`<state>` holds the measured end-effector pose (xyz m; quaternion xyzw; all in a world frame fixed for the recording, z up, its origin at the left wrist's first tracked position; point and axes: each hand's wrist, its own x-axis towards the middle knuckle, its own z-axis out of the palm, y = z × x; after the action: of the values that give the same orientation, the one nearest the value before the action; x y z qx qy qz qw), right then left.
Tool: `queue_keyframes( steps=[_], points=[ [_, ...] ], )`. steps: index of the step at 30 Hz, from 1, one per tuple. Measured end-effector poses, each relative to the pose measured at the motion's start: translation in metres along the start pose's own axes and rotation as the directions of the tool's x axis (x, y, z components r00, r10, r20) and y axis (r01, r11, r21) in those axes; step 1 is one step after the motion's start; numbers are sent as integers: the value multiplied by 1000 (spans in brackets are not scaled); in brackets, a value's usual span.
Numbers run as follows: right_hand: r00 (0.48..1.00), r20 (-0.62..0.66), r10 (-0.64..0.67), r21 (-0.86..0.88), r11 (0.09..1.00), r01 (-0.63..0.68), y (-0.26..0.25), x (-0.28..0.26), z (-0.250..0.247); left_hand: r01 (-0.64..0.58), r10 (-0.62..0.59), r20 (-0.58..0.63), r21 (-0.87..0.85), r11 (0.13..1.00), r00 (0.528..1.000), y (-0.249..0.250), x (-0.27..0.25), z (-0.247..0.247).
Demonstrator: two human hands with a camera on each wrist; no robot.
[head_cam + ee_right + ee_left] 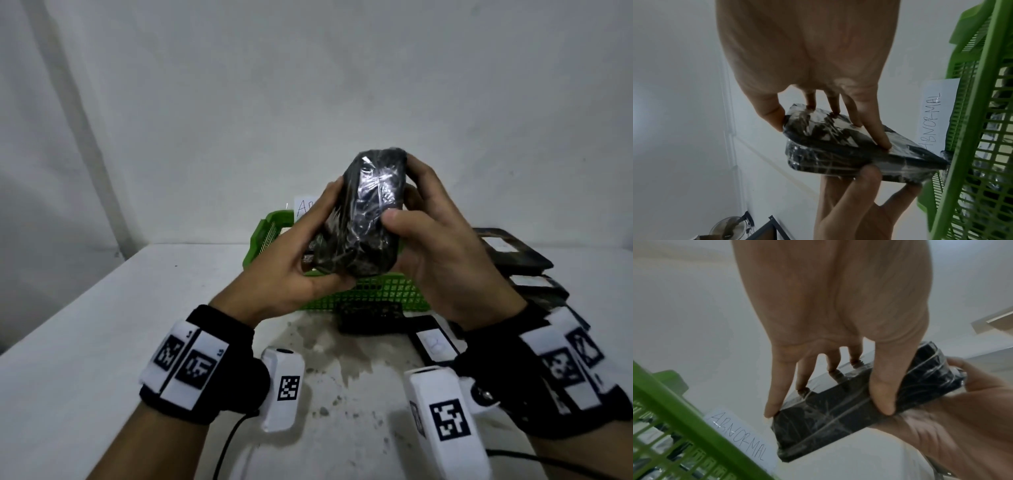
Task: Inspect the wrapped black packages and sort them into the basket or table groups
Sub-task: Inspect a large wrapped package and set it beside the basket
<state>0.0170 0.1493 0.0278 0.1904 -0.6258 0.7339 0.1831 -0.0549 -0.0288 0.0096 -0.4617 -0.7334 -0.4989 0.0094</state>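
A black package wrapped in clear film [363,219] is held up in the air above the green basket [387,291], tilted on end. My left hand [301,253] grips its lower left side, thumb under the bottom end. My right hand [431,236] grips the right side, thumb across the front. In the left wrist view the package [849,415] sits between my left thumb and fingers [774,399]. In the right wrist view the package [849,154] is pinched by my right fingers [875,134], with the left thumb below it.
A paper label reading ABNORMAL [742,439] stands behind the basket. Several black packages are stacked on the table at the right [517,257], and more lie in front of the basket [370,315]. The white table [120,325] is stained near the middle.
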Motion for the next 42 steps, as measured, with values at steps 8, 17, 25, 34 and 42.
queue_keyframes(
  steps=[8,17,25,34,42],
  points=[
    [991,-69,-113,-185,978,98,11,-6,13,-5,1,-31,-130,992,1000,5,1,5],
    [999,-51,-6,-508,861,-21,9,-1,-14,-55,-118,-421,-377,925,899,6,4,11],
    [910,-391,135,-612,700,-367,-1,2,-40,-119,-203,-522,-519,846,829,12,7,28],
    [801,-581,146,-582,614,-534,-57,-51,-111,158,-236,-328,-247,956,915,23,21,84],
    [561,-737,376,-528,198,-826,-71,-125,-175,339,-402,193,293,894,895,42,42,153]
  ],
)
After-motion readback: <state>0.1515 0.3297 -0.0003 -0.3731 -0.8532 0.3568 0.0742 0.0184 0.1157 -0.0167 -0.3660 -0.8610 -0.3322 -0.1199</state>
